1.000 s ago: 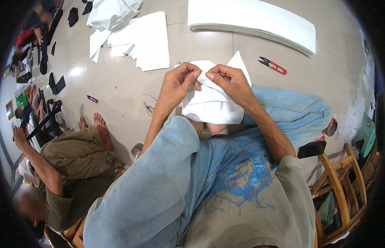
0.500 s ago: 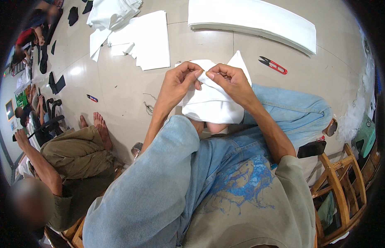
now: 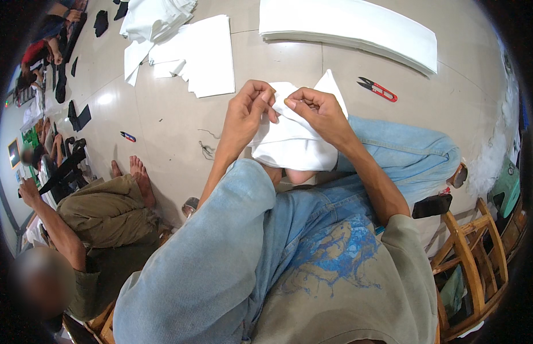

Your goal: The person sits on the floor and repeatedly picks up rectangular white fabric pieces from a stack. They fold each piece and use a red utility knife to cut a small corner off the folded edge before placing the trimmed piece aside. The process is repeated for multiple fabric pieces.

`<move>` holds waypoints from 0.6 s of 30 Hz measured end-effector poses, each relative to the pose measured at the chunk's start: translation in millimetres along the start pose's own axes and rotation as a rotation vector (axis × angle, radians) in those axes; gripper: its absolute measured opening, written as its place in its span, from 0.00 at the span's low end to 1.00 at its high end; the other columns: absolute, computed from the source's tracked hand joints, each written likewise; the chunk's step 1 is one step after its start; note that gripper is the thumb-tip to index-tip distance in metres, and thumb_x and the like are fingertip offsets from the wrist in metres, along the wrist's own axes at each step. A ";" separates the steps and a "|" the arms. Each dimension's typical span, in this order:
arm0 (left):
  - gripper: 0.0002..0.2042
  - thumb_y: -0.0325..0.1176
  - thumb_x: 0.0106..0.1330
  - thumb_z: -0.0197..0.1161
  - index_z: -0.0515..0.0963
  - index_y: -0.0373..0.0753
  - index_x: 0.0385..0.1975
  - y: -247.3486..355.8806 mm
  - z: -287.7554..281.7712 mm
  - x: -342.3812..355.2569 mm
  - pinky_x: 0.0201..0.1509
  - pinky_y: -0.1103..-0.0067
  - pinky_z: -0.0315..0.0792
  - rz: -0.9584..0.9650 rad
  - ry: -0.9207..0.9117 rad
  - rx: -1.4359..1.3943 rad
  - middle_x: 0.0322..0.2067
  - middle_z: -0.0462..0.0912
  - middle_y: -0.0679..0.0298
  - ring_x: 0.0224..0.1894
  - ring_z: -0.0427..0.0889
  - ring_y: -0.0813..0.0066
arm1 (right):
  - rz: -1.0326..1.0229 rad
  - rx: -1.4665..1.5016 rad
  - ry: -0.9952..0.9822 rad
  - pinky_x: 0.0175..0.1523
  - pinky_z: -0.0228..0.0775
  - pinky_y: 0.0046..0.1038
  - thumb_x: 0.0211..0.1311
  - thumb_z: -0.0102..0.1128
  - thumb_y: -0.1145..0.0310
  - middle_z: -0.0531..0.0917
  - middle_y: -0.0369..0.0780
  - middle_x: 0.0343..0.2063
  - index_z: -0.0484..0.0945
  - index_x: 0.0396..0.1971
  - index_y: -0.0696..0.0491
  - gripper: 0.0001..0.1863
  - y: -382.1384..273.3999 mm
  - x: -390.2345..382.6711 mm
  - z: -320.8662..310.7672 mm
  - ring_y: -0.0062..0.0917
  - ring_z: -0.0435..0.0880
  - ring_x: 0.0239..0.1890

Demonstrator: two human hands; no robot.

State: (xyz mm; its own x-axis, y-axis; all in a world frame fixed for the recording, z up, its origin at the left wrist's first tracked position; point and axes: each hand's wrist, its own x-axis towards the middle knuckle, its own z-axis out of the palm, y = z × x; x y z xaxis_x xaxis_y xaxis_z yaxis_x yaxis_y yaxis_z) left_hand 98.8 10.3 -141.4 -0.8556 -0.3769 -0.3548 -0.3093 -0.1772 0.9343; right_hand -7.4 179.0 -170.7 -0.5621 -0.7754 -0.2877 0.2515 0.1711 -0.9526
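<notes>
A white cloth piece (image 3: 286, 152) lies folded over my lap, one pointed corner sticking up at its far right. At its far edge my right hand (image 3: 321, 112) pinches the fabric between thumb and forefinger. Just left of it, my left hand (image 3: 249, 109) is raised with thumb and forefinger pressed together, a small gap from the right fingertips. Whatever the left pinch holds is too small to make out. The left hand's lower fingers curl beside the cloth.
Red-handled thread snips (image 3: 378, 89) lie on the floor to the right. Beyond are a long white fabric stack (image 3: 352, 31) and a squarer white stack (image 3: 212, 57). A black phone (image 3: 431, 206) is by my right elbow, near a wooden chair (image 3: 472, 264). Another person (image 3: 106, 215) sits at left.
My left hand has shifted slightly up and to the left, so its fingertips are farther from the right ones. The right hand and the cloth have barely moved.
</notes>
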 end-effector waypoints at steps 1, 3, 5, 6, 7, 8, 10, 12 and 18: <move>0.09 0.32 0.75 0.58 0.78 0.32 0.43 4.9 0.8 -0.9 0.37 0.81 0.75 -0.013 -0.023 0.057 0.28 0.81 0.64 0.26 0.79 0.81 | 0.000 -0.001 0.005 0.37 0.72 0.21 0.71 0.62 0.61 0.86 0.36 0.28 0.85 0.39 0.58 0.14 0.2 -0.2 -0.1 0.15 0.80 0.31; 0.08 0.31 0.75 0.59 0.79 0.32 0.42 8.1 0.1 -1.4 0.38 0.81 0.74 -0.032 -0.057 0.130 0.27 0.80 0.65 0.27 0.79 0.81 | 0.002 0.001 0.006 0.37 0.72 0.21 0.71 0.62 0.62 0.86 0.36 0.28 0.85 0.39 0.58 0.14 -0.6 -0.3 -0.1 0.15 0.80 0.31; 0.08 0.32 0.74 0.60 0.79 0.32 0.41 8.7 -1.9 -1.3 0.38 0.82 0.74 -0.042 -0.079 0.163 0.26 0.80 0.66 0.27 0.79 0.82 | 0.009 0.008 0.000 0.37 0.72 0.21 0.71 0.62 0.62 0.86 0.36 0.28 0.85 0.39 0.58 0.13 -3.0 -0.5 0.1 0.15 0.80 0.31; 0.08 0.31 0.74 0.60 0.79 0.31 0.40 8.0 -1.9 -0.8 0.38 0.82 0.74 -0.032 -0.079 0.169 0.25 0.80 0.66 0.27 0.78 0.82 | 0.008 0.012 -0.001 0.37 0.72 0.21 0.71 0.62 0.62 0.86 0.36 0.28 0.85 0.39 0.58 0.13 -2.3 -0.6 0.0 0.15 0.80 0.31; 0.08 0.31 0.74 0.60 0.79 0.31 0.40 7.4 -1.9 -0.2 0.37 0.83 0.73 -0.022 -0.078 0.175 0.25 0.80 0.66 0.26 0.78 0.82 | 0.006 0.017 -0.002 0.37 0.72 0.21 0.71 0.62 0.62 0.86 0.36 0.28 0.85 0.39 0.58 0.13 -1.4 -0.6 -0.1 0.15 0.80 0.31; 0.08 0.31 0.74 0.60 0.79 0.31 0.39 6.8 -2.0 0.3 0.37 0.83 0.73 -0.013 -0.078 0.182 0.24 0.80 0.66 0.26 0.78 0.82 | 0.005 0.021 -0.003 0.37 0.71 0.21 0.71 0.62 0.62 0.86 0.36 0.28 0.85 0.39 0.58 0.13 -0.8 -0.7 -0.2 0.15 0.80 0.31; 0.08 0.31 0.75 0.59 0.79 0.32 0.40 5.4 -3.0 0.5 0.37 0.83 0.74 -0.022 -0.090 0.199 0.27 0.81 0.66 0.27 0.79 0.82 | 0.019 0.014 -0.006 0.37 0.72 0.21 0.71 0.62 0.62 0.86 0.36 0.28 0.85 0.39 0.58 0.13 -1.9 -0.8 -0.2 0.15 0.80 0.31; 0.08 0.31 0.76 0.57 0.77 0.32 0.40 4.7 -1.4 0.3 0.36 0.83 0.74 -0.002 -0.056 0.190 0.27 0.80 0.66 0.26 0.79 0.82 | 0.025 0.012 -0.004 0.37 0.72 0.21 0.71 0.62 0.63 0.86 0.36 0.28 0.85 0.39 0.58 0.13 -2.3 -0.6 0.4 0.15 0.80 0.31; 0.12 0.32 0.80 0.47 0.73 0.32 0.35 7.5 9.6 0.3 0.32 0.81 0.74 0.004 0.113 -0.024 0.26 0.76 0.64 0.23 0.78 0.80 | 0.024 -0.007 0.001 0.39 0.73 0.22 0.71 0.62 0.63 0.86 0.36 0.28 0.85 0.39 0.58 0.12 1.0 0.3 0.1 0.15 0.81 0.32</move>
State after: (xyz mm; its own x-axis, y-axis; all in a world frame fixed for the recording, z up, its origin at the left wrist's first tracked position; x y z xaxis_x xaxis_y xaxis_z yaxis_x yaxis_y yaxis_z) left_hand 92.3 17.6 -134.2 -0.8044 -0.4774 -0.3536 -0.2942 -0.1969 0.9352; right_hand -7.3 178.9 -171.7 -0.5569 -0.7704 -0.3104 0.2597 0.1935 -0.9461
